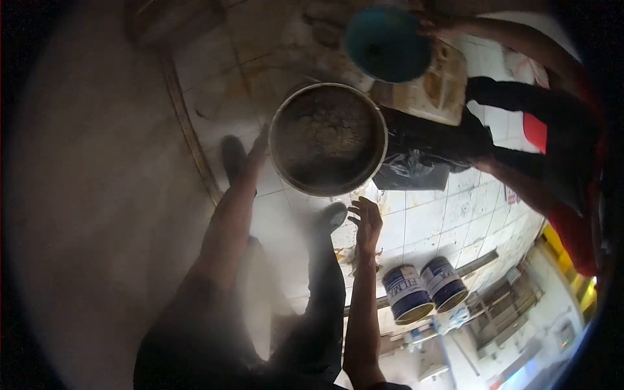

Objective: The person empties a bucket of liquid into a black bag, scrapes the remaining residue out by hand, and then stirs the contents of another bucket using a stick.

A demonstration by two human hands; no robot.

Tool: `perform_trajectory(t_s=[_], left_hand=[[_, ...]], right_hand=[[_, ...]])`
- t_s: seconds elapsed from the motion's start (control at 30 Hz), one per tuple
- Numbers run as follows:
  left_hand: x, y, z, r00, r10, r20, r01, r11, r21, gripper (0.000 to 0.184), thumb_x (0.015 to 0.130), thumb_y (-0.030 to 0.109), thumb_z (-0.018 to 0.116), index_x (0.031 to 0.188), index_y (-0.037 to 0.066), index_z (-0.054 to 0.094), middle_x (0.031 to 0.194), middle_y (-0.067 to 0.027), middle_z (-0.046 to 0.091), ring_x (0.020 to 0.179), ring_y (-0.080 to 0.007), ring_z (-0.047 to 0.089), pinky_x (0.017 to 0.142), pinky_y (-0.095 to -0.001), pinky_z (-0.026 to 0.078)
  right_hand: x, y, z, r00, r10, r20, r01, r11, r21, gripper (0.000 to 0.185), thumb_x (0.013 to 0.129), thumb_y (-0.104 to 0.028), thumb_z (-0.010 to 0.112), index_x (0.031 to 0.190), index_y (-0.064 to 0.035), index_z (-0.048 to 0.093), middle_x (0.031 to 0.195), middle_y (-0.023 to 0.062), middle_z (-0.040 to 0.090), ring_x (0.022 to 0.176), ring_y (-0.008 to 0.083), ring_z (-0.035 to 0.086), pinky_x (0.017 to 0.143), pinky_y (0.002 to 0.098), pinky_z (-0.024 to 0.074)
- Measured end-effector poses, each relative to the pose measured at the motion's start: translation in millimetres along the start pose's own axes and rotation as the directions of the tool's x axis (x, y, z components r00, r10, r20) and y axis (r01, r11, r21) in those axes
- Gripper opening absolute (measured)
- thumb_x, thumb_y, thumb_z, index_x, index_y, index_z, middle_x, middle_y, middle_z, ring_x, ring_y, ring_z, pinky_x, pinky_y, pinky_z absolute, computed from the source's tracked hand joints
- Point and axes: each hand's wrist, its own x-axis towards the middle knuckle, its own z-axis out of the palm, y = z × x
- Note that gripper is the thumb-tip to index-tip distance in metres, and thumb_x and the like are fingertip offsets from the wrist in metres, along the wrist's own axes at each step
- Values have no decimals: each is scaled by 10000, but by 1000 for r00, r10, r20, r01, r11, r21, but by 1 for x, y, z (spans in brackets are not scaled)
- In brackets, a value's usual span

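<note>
In the head view, a round bucket (328, 142) with a pale rim stands between me and a co-worker. Dark, lumpy matter (331, 133) shows inside it. My left hand (262, 146) is against the bucket's left side; its fingers are dim and partly hidden, so their grip is unclear. Just below the bucket's lower right rim is my right hand (368, 224), fingers spread and holding nothing. A co-worker's hand (434, 25) grips a teal bowl (388, 44) above the bucket to the right. The co-worker's other hand (482, 164) is beside a black plastic bag (416, 166).
A stained, cut plastic jug (439, 84) lies near the teal bowl. Two blue-and-white FILMA cans (407, 292) stand at lower right. My shoe (335, 216) is close under the bucket. Dirty white tiles (422, 218) cover the floor, with a raised strip (188, 133) at left.
</note>
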Motion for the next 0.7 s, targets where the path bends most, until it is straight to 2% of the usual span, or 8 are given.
perform_trajectory(t_s=[0.13,0.2,0.27,0.33,0.4,0.5,0.6,0.7], left_hand=[[17,-23,12,939,-46,342,123,970,-208,464,921,513,430,1200,165,560,1128,-54,574,949,-202,540,871,-360,417],[30,-18,13,940,-295,-172,307,950,50,351,947,444,415,1007,154,603,916,-15,597,715,-161,541,708,-372,469],[15,-16,4,912,-376,-161,372,926,-56,249,961,325,412,885,152,573,832,20,556,620,-128,504,537,-360,448],[6,-42,-14,989,104,-108,-119,982,-145,373,944,407,473,844,57,555,705,-28,521,596,-121,507,544,-311,440],[-29,-29,-18,996,75,-45,-74,997,23,186,927,186,425,843,92,562,785,-7,538,679,-134,548,477,-294,444],[-86,22,-7,932,360,-48,-260,752,606,173,914,173,468,832,43,546,685,-27,512,571,-142,542,463,-289,443],[-146,97,27,1000,-14,-13,15,1000,12,240,922,230,527,796,26,543,568,-45,483,454,-130,483,451,-303,412],[-159,108,39,989,109,99,-116,991,67,255,930,232,540,782,26,543,595,-25,502,537,-107,502,516,-265,418]], right_hand=[[-8,-24,23,998,63,-9,-63,998,29,331,934,-247,513,1151,2,539,1024,135,619,895,226,623,734,332,509],[-11,-35,33,994,108,-34,-109,994,-29,331,934,-254,515,1144,0,545,1021,129,619,892,225,622,736,332,507],[-17,-47,41,996,83,-30,-85,993,-80,333,932,-260,521,1139,-1,549,1018,128,620,890,223,622,735,329,507],[-25,-65,53,998,57,-35,-60,992,-113,335,930,-267,526,1133,-1,553,1015,127,620,888,220,622,733,326,506],[-30,-87,71,998,56,31,-48,973,-226,313,923,-239,536,1125,0,555,1009,121,621,872,218,625,739,324,505],[-38,-108,101,981,54,188,36,896,-442,327,893,-119,540,1202,-15,514,1085,140,598,983,226,595,797,335,498],[-24,-88,109,927,-13,375,254,756,-603,438,855,-23,526,1286,-43,456,1214,167,538,1110,261,537,849,365,483],[35,-74,115,942,-176,286,330,644,-691,539,819,-81,570,1331,-58,401,1303,212,455,1192,337,461,940,419,413]])
